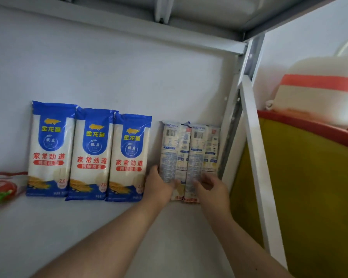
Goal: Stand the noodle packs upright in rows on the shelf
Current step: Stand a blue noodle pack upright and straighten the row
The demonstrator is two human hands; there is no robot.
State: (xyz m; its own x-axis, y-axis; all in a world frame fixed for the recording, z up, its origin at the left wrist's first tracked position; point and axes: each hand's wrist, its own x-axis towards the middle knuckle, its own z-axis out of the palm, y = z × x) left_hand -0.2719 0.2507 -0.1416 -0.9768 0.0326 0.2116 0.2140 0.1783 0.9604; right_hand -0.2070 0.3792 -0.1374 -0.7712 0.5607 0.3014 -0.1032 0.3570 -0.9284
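From the head camera, three blue noodle packs (50, 149) (91, 155) (129, 158) stand upright side by side against the back wall of the shelf (48, 227), and just right of them two pale packs (174, 149) (204, 149) stand back-side out beside the metal post (229, 125). The left hand (159, 185) curls round the lower edge of the left pale pack, while the right hand (211, 187) touches the right one with bent fingers, its grip hard to make out. A red-lidded item (0, 187) is cut off at the left edge, and a blurred yellow bag (301, 197) fills the next bay.
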